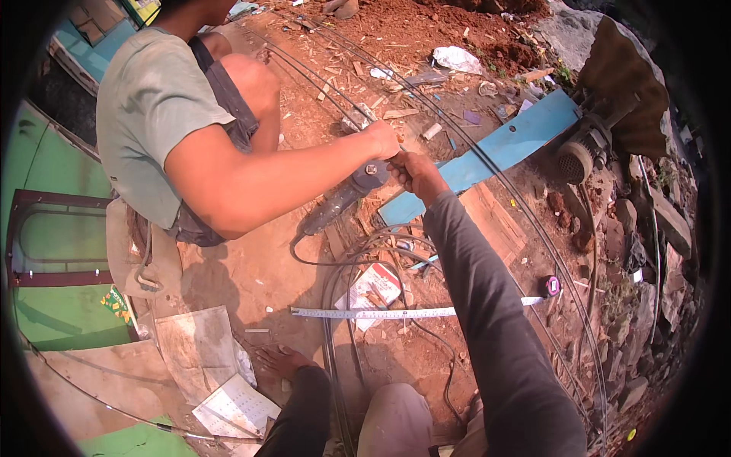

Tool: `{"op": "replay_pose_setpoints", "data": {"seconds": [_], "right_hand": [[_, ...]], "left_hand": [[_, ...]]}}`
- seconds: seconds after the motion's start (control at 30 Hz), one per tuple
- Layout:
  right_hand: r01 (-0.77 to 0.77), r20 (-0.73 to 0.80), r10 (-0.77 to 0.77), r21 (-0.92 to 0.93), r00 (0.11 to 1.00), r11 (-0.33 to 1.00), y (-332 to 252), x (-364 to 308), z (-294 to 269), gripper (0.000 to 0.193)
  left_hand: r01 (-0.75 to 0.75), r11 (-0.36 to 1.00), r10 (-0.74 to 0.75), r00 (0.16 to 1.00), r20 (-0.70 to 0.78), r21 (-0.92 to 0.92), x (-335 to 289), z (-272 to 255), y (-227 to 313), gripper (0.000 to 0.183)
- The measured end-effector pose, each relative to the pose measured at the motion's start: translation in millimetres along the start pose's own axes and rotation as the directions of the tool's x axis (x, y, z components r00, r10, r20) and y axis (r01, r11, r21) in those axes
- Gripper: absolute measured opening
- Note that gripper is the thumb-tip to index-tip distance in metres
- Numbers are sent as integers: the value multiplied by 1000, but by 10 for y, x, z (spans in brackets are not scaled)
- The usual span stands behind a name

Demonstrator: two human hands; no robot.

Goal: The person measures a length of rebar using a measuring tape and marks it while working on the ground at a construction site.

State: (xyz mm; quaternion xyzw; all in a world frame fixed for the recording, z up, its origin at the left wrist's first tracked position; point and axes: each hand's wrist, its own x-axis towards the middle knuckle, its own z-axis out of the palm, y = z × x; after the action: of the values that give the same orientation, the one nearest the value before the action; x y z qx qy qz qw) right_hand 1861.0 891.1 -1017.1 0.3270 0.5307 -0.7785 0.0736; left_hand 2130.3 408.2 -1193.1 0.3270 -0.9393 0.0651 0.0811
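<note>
My right hand (417, 174) reaches forward and is closed around a thin metal rod (320, 78), much of it hidden by hands and arm. Right beside it, a co-worker's fist (379, 140) grips at the same spot. Just below the two hands is a dark angle grinder (343, 196), its round head close to my fingers. My left hand (285, 361) lies flat on the dirt with its fingers spread, holding nothing. An extended tape measure blade (381, 313) stretches across the ground between my hands, ending at a pink and black case (551, 286).
A co-worker in a grey-green shirt (152, 99) crouches at left. More long rods (464, 133) arc across the ground. A blue board (495, 148), a motor (579, 156) and rubble (640, 305) lie to the right. Cables (381, 251) tangle centrally; green panels (61, 175) are left.
</note>
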Motion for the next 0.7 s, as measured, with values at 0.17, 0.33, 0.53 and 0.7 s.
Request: {"op": "replay_pose_setpoints", "data": {"seconds": [0.17,0.33,0.53,0.7], "right_hand": [[0,-40,-2,-33,999,999,-138,74,143,17],[49,-36,-51,-77,998,996,-94,217,126,16],[80,-3,-81,-121,997,989,-153,229,3,17],[128,-72,-135,-90,988,988,-169,251,231,15]], "left_hand": [[-11,999,11,1000,-2,-41,29,-15,69,60],[14,988,-14,1000,5,-152,28,-173,133,59],[-7,994,8,1000,6,-105,44,-198,207,57],[8,992,-6,1000,20,-123,62,-197,125,57]]}}
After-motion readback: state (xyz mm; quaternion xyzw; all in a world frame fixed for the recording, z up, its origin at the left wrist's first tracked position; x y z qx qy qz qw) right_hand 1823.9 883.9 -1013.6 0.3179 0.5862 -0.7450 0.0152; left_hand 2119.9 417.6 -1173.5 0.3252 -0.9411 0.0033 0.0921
